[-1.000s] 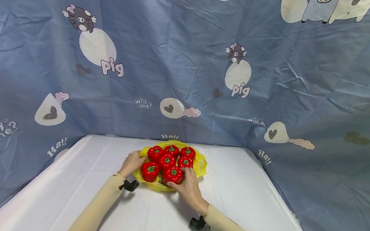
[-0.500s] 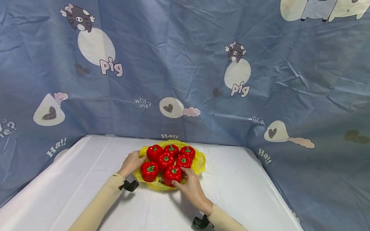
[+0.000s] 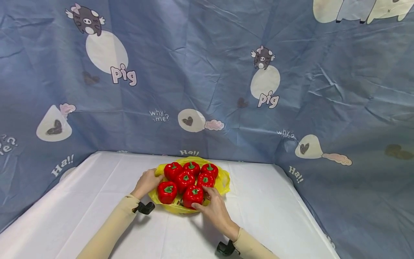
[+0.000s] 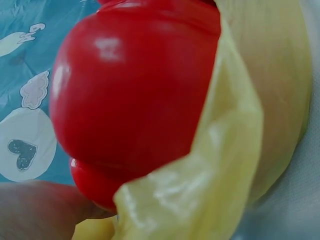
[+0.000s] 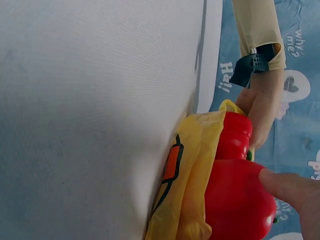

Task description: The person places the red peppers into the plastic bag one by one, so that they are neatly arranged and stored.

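Observation:
Several glossy red bell peppers with green stems sit grouped on a spread yellow plastic bag point(image 3: 224, 181). My left hand point(image 3: 147, 183) is at the bag's left edge, where its fingers hold the yellow plastic; the grip is partly hidden. In the left wrist view, a thumb point(image 4: 47, 207) lies beside a large red pepper point(image 4: 135, 90), with a flap of the bag in front. My right hand point(image 3: 216, 212) grips the front pepper point(image 3: 192, 196), thumb on its near side and fingers on its right. The right wrist view shows that thumb on the pepper point(image 5: 240, 200).
A white cloth-covered table point(image 3: 181, 237) lies under the bag. Behind it and to both sides hangs a blue printed curtain point(image 3: 223, 82). Dark wrist-worn cameras point(image 3: 145, 208) sit close to both hands.
My right hand has shifted slightly to the right, its thumb higher on the front pepper. A few peppers have slid a little left, and the bag's right edge has settled. My left hand stays put.

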`<state>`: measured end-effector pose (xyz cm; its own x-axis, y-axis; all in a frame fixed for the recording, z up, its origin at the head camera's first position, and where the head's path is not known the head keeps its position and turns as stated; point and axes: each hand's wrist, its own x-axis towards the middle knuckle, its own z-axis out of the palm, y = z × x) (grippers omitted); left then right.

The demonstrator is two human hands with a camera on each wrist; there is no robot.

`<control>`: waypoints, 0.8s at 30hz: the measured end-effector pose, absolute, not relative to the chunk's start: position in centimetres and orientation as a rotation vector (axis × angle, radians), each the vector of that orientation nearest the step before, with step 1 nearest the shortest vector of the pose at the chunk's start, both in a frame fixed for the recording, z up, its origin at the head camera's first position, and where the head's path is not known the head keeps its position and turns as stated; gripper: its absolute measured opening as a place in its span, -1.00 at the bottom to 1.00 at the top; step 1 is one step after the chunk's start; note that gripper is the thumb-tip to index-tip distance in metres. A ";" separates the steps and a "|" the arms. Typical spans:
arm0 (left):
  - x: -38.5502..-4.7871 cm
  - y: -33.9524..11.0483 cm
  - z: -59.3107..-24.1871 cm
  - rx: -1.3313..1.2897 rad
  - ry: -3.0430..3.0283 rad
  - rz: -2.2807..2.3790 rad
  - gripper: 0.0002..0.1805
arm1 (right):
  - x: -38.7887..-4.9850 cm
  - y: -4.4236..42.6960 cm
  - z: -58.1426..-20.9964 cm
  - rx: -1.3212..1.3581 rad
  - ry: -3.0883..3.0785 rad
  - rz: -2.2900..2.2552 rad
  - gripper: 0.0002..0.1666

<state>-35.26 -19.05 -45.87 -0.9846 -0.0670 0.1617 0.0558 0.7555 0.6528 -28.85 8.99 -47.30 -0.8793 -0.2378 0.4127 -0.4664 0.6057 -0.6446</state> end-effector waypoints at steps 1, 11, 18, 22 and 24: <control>-35.3 -19.0 -45.9 0.012 -2.781 -1.036 -0.53 | -28.8 9.0 -47.2 0.569 -2.551 1.141 -0.14; -35.8 -18.7 -45.4 0.052 -2.773 -1.054 -0.67 | -29.6 10.8 -46.0 0.537 -2.507 1.166 -0.17; -35.5 -18.9 -44.5 0.074 -2.786 -1.045 -0.61 | -31.1 13.7 -43.8 0.420 -2.432 1.188 -0.24; -35.1 -19.2 -43.5 0.078 -2.826 -0.936 -0.45 | -32.0 15.8 -42.1 0.340 -2.484 1.082 -0.23; -34.7 -19.3 -42.7 0.066 -2.847 -0.889 -0.41 | -32.5 17.0 -41.3 0.312 -2.507 1.021 -0.21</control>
